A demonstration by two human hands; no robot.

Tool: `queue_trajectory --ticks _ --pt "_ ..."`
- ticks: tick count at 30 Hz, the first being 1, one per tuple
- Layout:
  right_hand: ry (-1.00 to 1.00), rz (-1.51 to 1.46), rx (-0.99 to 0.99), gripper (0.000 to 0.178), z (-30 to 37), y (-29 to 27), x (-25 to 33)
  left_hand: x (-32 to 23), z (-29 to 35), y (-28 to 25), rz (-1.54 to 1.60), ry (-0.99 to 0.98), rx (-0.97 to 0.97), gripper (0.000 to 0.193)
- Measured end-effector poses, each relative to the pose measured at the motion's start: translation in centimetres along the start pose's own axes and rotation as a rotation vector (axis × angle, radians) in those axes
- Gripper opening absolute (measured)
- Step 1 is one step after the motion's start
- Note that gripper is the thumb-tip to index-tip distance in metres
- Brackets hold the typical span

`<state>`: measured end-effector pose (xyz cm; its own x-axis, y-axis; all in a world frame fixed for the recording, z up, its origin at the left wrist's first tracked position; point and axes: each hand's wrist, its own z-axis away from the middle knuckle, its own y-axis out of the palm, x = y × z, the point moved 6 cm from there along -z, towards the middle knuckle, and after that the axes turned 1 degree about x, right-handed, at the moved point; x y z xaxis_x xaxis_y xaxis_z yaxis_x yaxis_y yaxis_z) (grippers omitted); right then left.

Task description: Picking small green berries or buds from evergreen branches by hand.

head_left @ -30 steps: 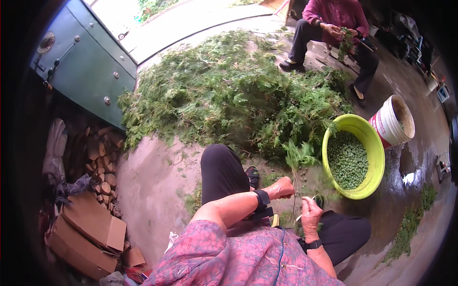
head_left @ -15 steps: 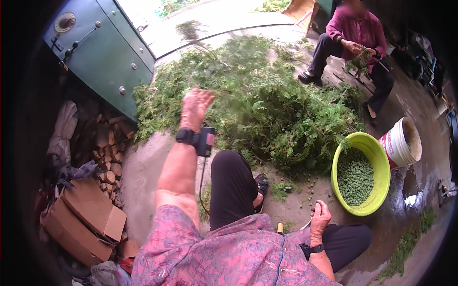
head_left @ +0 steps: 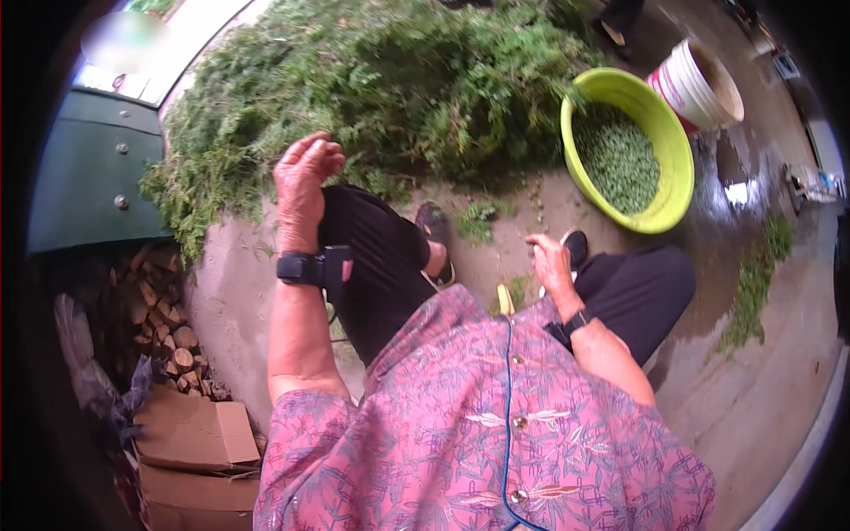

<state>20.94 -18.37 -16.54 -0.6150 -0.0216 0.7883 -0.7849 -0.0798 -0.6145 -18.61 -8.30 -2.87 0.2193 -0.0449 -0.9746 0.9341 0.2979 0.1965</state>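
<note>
My left hand [head_left: 304, 177] is raised over the near left edge of a heap of green conifer branches [head_left: 398, 97]. Its fingers are loosely bent and slightly apart, with nothing visible in them. Low by my right knee is my right hand [head_left: 553, 265], its fingers curled in; whatever they may hold is hidden. Ahead of it to the right stands a yellow-green tub [head_left: 677, 190], partly filled with small round green cones [head_left: 620, 164]. A small green sprig [head_left: 478, 219] lies on the ground near my left shoe [head_left: 433, 226].
A white bucket [head_left: 686, 88] stands beyond the tub, beside a wet patch [head_left: 739, 190]. At left are a green metal door [head_left: 97, 177], stacked firewood [head_left: 168, 327] and cardboard boxes [head_left: 190, 429]. Greenery [head_left: 753, 292] lies along the right. Another person's foot [head_left: 613, 34] shows at the top.
The view has tipped down toward my lap. My left hand has drawn back from over the heap and its spread fingers have bent. A blurred sprig in the air beyond it is gone.
</note>
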Motion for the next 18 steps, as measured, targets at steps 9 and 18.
queue_trajectory --ticks 9,18 --pt "0.394 -0.189 -0.205 0.024 0.4 -2.4 -3.5 0.8 0.1 0.2 0.086 0.052 -0.075 0.019" --pt "0.505 -0.503 -0.379 0.022 -0.3 -5.2 -0.6 1.1 -0.7 5.3 0.099 0.069 0.043 0.019"
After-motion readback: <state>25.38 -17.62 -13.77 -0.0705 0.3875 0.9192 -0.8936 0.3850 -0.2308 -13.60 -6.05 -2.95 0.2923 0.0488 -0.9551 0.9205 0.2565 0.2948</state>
